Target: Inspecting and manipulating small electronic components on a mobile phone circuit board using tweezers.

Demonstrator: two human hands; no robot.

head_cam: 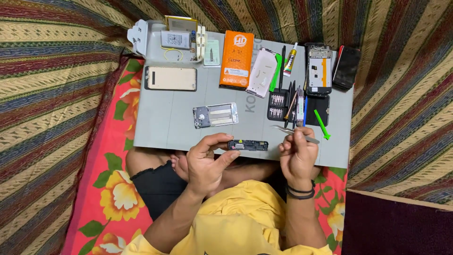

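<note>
the small black phone part (248, 145) lies with its long axis left to right, at the near edge of the grey mat (165, 127). the left hand (207, 160) pinches its left end between thumb and fingers, wrist bent inward. the right hand (297, 153) is curled around one pair of tweezers (296, 134), tips pointing left. two green pry tools (322, 124) lie further back.
</note>
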